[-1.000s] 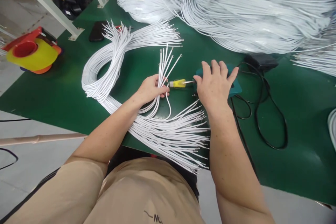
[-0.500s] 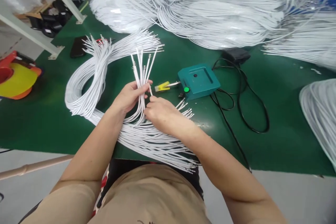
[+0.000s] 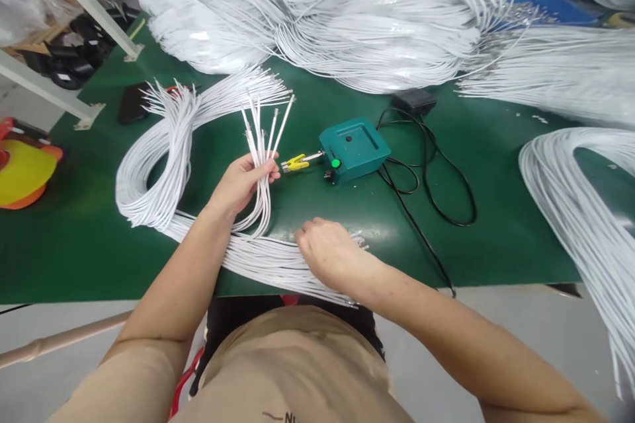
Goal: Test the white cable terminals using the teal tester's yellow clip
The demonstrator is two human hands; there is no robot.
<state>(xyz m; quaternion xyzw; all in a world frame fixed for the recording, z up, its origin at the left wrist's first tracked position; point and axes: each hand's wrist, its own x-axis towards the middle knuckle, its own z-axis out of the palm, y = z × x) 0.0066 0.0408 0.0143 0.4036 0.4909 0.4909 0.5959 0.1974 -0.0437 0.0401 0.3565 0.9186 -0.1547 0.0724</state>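
My left hand (image 3: pixel 244 180) is closed around several white cables (image 3: pixel 262 201), whose stripped ends fan upward above the thumb. The cables curve down into a larger coiled bundle (image 3: pixel 141 165) on the green bench. My right hand (image 3: pixel 330 252) lies over the loose cable ends (image 3: pixel 278 264) nearest my body, with its fingers curled; what they hold, if anything, is hidden. Just right of my left hand, a yellow-tipped tool (image 3: pixel 296 162) sticks out from a teal box (image 3: pixel 354 149) with a green button.
Large piles of white cable (image 3: pixel 367 33) cover the back of the bench. Another cable coil (image 3: pixel 550 172) hangs over the right edge. A black adapter (image 3: pixel 414 101) and its cord (image 3: pixel 446 178) lie behind the teal box. A yellow and orange tape dispenser (image 3: pixel 27 172) stands at left.
My right hand has left the cables at my left hand and moved down and right to the loose ends. My left hand keeps its grip. The view has shifted right.
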